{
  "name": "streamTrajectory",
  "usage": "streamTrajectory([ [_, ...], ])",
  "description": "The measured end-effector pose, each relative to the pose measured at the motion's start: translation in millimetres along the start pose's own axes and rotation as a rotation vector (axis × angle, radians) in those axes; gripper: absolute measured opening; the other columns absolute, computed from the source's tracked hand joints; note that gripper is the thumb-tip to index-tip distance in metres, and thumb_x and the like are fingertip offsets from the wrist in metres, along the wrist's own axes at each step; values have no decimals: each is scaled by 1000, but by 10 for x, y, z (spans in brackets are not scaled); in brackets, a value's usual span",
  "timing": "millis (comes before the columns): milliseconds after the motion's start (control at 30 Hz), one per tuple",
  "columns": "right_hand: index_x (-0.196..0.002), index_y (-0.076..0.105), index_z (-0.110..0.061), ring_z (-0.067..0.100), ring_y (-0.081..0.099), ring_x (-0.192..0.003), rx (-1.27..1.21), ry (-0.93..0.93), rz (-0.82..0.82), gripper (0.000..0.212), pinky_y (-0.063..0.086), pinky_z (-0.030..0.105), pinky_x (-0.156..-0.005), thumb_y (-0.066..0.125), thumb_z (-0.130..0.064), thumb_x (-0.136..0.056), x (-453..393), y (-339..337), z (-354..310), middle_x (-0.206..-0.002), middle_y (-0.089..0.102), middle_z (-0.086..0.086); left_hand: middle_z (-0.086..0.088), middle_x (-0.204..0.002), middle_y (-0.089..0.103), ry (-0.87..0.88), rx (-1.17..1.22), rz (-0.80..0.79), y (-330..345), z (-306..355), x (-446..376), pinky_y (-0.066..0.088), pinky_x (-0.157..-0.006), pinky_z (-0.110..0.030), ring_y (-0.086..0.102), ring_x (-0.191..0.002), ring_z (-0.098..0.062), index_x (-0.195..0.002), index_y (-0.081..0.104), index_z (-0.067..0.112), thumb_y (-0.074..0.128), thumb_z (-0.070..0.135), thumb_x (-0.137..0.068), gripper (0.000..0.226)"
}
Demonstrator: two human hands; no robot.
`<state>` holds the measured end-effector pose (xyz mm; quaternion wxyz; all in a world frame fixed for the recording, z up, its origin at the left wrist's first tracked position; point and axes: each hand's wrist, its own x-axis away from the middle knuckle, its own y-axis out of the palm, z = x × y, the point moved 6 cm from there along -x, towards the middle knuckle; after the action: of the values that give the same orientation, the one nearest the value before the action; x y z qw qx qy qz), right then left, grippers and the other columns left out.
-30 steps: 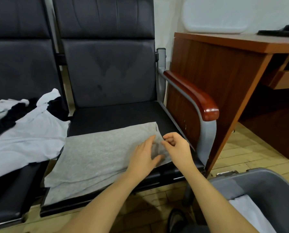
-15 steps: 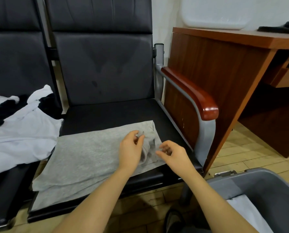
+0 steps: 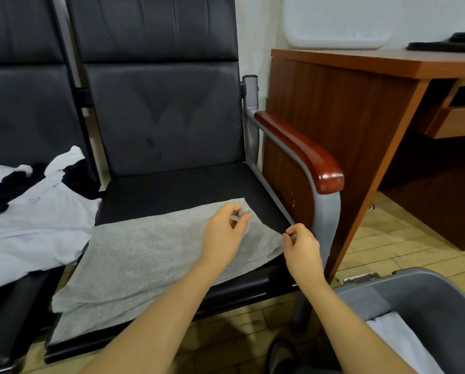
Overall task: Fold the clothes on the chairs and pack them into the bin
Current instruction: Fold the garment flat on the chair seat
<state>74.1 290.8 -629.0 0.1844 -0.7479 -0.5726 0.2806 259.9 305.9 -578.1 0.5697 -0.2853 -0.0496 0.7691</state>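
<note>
here the grey garment lies flat on the black chair seat at frame centre, long axis running lower left to upper right. the left hand pinches its far right corner, the right hand its near right edge. white and black clothes crowd its left; the grey bin sits lower right.

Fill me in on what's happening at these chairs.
A person is folding a grey garment laid flat on the right chair seat. The left hand and right hand each pinch its right edge. More unfolded clothes lie on the left chair, and the grey bin already holds something pale.
</note>
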Motion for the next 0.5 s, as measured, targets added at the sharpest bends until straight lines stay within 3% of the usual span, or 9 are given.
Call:
streamTrajectory([
  [67, -107, 57, -11, 15, 58, -85, -50, 13, -16, 14, 48, 27, -73, 50, -19, -98, 6, 17, 51, -101, 59, 4, 10, -78, 61, -17, 10, -102, 163, -9, 47, 45, -61, -15, 57, -66, -2, -89, 62, 23, 62, 26, -90, 2],
  [133, -106, 59, -11, 14, 58, -85, -123, 3, -2, 17, 43, 22, -71, 47, -21, -99, 9, -12, 54, -99, 59, 4, 7, -94, 67, -61, -9, -323, 366, -80, 123, 53, -76, -22, 64, -85, -7, -103, 66, 23, 64, 27, -89, 15],
  [200, -103, 60, -12, 13, 59, -84, -171, -6, -3, 18, 42, 20, -70, 46, -23, -99, 3, -29, 47, -96, 60, 4, 6, -110, 66, -98, -64, -545, 518, -139, 240, 51, -87, -20, 62, -99, -6, -119, 62, 21, 62, 25, -90, 30],
  [233, -100, 60, -13, 12, 58, -83, -165, -17, -16, 16, 42, 19, -70, 47, -23, -99, 2, -23, 40, -95, 59, 3, 6, -114, 65, -88, -90, -563, 528, -146, 264, 49, -88, -18, 61, -103, -4, -123, 61, 19, 60, 24, -92, 31],
  [367, -93, 61, -13, 8, 54, -73, 6, -120, -63, 16, 41, 17, -63, 53, -26, -96, 26, 58, -100, -90, 56, -1, 5, -116, 62, -23, -186, -312, 183, -136, 210, 42, -87, -11, 56, -101, -4, -118, 63, 16, 53, 19, -96, 25],
  [433, -99, 62, -13, 11, 56, -79, 124, -176, -67, 18, 46, 24, -73, 55, -28, -95, 46, 93, -211, -93, 57, -2, 3, -116, 61, 31, -339, -269, -76, -237, 222, 42, -91, -15, 56, -104, -7, -119, 63, 15, 52, 19, -96, 26],
  [500, -112, 60, -15, 18, 56, -97, 290, -209, -72, 25, 42, 33, -89, 53, -31, -95, 64, 149, -310, -106, 58, 0, -1, -118, 61, 41, -502, -233, -396, -436, 279, 42, -96, -25, 56, -108, -14, -119, 62, 12, 53, 20, -95, 27],
])
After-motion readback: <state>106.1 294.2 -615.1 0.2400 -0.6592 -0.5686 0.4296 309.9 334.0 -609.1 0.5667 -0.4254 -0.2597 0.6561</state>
